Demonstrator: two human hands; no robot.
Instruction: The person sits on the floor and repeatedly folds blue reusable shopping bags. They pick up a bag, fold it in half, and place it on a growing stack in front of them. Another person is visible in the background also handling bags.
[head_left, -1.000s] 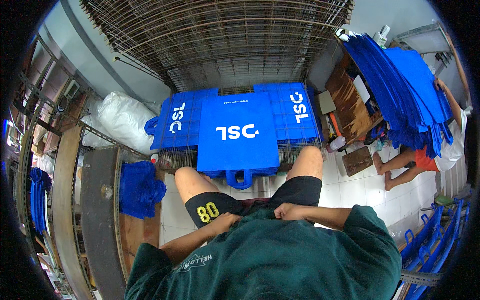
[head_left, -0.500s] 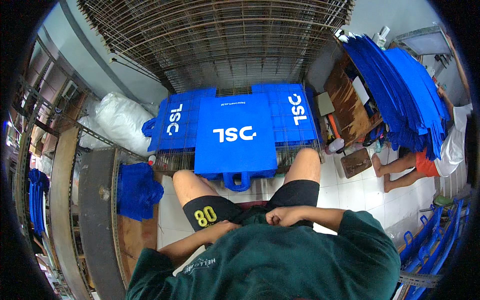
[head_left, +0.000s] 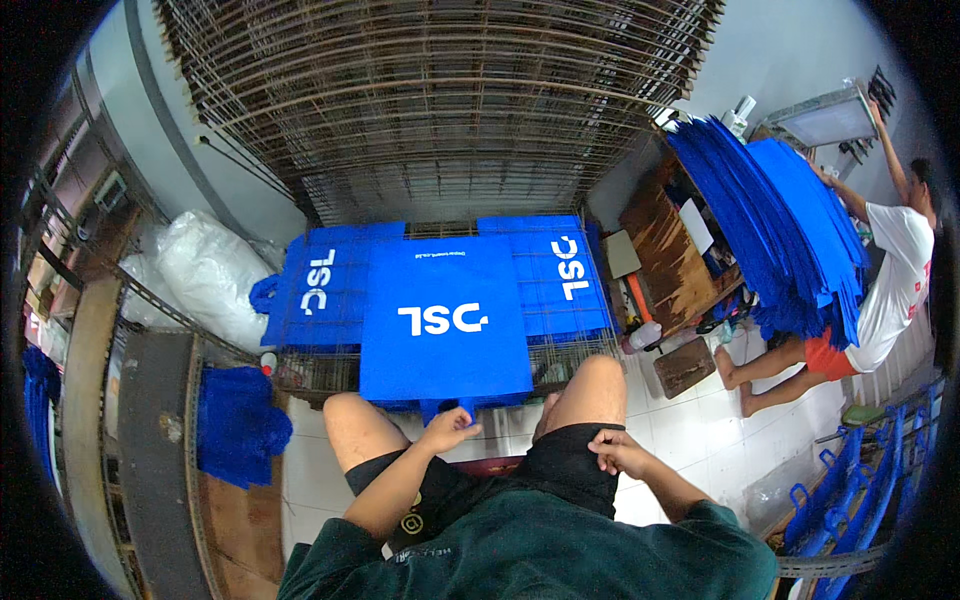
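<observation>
Seated person looking down at their own lap, knees apart. The left hand [head_left: 447, 430] is out between the knees, fingers pinched on the blue handle [head_left: 452, 408] that hangs off the near edge of the top bag [head_left: 443, 320]. That bag is a flat blue one with white lettering, lying square on a wire rack [head_left: 570, 360] right in front of the knees. Two more blue bags [head_left: 322, 285] sit under it, sticking out left and right. The right hand [head_left: 617, 452] just rests on the right thigh on the black shorts [head_left: 565, 460], fingers loosely curled, holding nothing.

Behind the rack there's a big stack of wire grids [head_left: 440, 100] leaning up. White plastic sack [head_left: 205, 270] off to the left, and a crumpled blue pile [head_left: 240, 425] on the floor near it. On the right another person [head_left: 880, 290] in a white shirt stands by a tall stack of blue bags [head_left: 780, 220] beside a wooden tabletop [head_left: 670, 250].
</observation>
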